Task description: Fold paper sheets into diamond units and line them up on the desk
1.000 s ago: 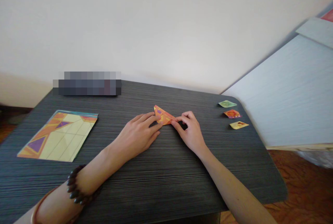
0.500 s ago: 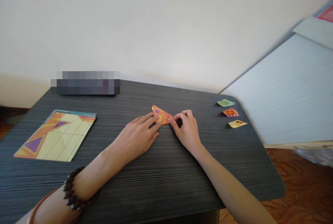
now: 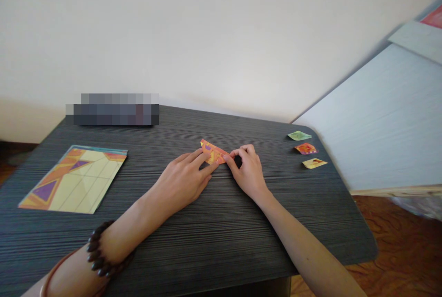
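A small folded orange paper point(image 3: 217, 153) with yellow and purple patterning lies near the middle of the dark table. My left hand point(image 3: 184, 177) reaches over its left side, fingers stretched and apart, with fingertips resting on the paper. At the paper's right end, my right hand point(image 3: 249, 170) pinches the corner between thumb and forefinger. The fingertips cover parts of both ends of the paper.
On the left lies a stack of patterned paper sheets point(image 3: 83, 182). Three small folded papers, green point(image 3: 299, 136), red-orange point(image 3: 305, 148) and yellow point(image 3: 314, 163), sit in a column by the table's right edge. A blurred-out dark object point(image 3: 113, 115) stands at the back left.
A finger of my left hand has slid slightly right along the lower part of the orange paper. My right hand keeps its pinch almost unmoved.
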A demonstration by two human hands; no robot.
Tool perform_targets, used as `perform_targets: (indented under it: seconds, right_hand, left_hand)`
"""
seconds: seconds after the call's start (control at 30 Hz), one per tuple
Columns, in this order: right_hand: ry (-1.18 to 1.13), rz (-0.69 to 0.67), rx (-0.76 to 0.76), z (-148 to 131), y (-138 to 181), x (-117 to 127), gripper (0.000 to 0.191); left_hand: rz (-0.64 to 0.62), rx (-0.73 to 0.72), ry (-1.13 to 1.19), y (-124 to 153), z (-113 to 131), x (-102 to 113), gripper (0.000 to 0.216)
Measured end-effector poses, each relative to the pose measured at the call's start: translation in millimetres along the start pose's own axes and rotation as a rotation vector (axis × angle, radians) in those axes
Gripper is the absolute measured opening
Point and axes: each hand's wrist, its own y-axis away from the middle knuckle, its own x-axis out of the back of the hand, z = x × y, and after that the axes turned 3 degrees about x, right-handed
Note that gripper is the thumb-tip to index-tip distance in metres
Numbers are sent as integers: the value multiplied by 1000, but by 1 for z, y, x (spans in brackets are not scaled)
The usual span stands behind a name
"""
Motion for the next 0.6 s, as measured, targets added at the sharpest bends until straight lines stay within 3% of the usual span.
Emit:
perform_targets:
  seconds: [0.13,0.6]
  right_hand:
    - [-61,-49,17,4,0,4,21]
    - [-9,-32,-4,2,0,1,16]
  left_hand:
    - [3,13,-5,0,1,0,39]
    - [14,-4,4,0,1,1,36]
